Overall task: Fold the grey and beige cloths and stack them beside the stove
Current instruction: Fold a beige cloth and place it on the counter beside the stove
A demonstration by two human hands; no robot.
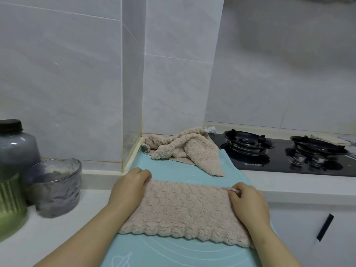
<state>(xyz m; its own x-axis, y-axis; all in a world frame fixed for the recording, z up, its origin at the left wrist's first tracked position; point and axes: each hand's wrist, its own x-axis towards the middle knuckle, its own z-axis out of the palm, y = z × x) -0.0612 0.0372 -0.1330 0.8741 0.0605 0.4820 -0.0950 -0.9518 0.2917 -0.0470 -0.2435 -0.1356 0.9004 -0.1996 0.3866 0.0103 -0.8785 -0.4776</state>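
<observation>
A fluffy beige cloth (pixel 183 211) lies flat on the light blue mat (pixel 173 251) in front of me. My left hand (pixel 130 187) pinches its far left corner. My right hand (pixel 248 201) pinches its far right corner, with a small fold of cloth between the fingertips. A second beige cloth (pixel 185 149) lies crumpled at the far end of the mat, with a grey scalloped edge showing under it. It sits right beside the black gas stove (pixel 285 153).
At the left on the white counter stand a grey glass bowl (pixel 55 187), a dark-capped jar (pixel 17 145) and a green ribbed container (pixel 10 205). A tiled wall corner juts out behind the mat. A cabinet door with a black handle (pixel 325 227) is at the lower right.
</observation>
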